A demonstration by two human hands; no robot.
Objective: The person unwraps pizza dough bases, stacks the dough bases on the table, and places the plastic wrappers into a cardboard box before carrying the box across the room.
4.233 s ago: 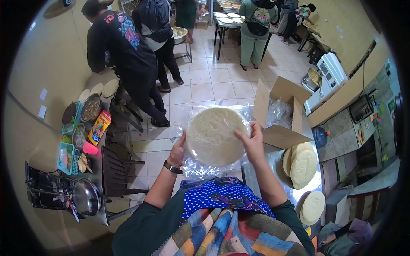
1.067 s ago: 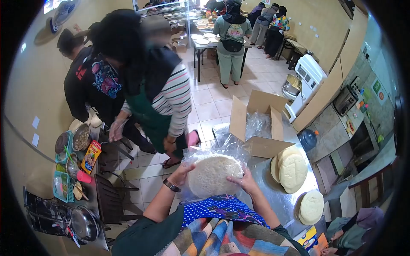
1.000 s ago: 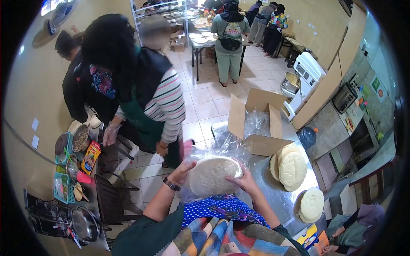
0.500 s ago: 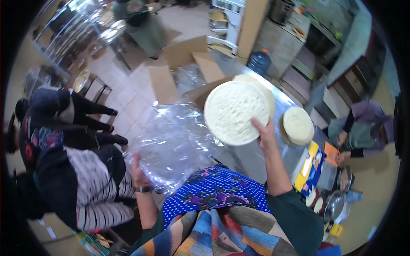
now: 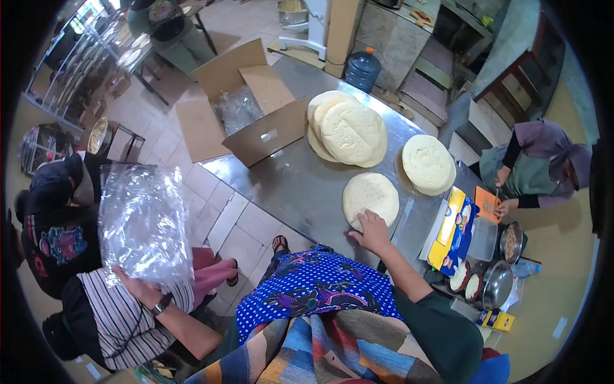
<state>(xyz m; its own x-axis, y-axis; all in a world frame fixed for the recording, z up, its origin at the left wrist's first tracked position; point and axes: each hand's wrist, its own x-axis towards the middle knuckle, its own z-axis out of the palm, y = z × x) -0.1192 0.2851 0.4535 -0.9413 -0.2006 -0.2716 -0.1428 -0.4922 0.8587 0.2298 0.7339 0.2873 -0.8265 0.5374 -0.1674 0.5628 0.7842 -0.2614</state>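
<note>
My left hand [image 5: 142,288] holds a clear plastic bag [image 5: 144,221] by its lower edge, away from the table on the left. The fingers of my right hand [image 5: 372,232] rest spread on the near part of a pale round flatbread [image 5: 371,200], which lies flat on the metal table. Behind it sits an overlapping pile of similar flatbreads [image 5: 352,133]. To the right is another stack of flatbreads [image 5: 427,165].
An opened cardboard box [image 5: 272,136] with plastic inside stands at the table's [image 5: 294,198] far left. A yellow-blue box [image 5: 455,232], a steel bowl [image 5: 497,285] and a co-worker [image 5: 537,157] at an orange board [image 5: 487,203] are on the right. People crouch at left.
The flatbread that was raised in my right hand now lies on the table, and my grip on it has loosened. My left hand has moved left with the plastic bag.
</note>
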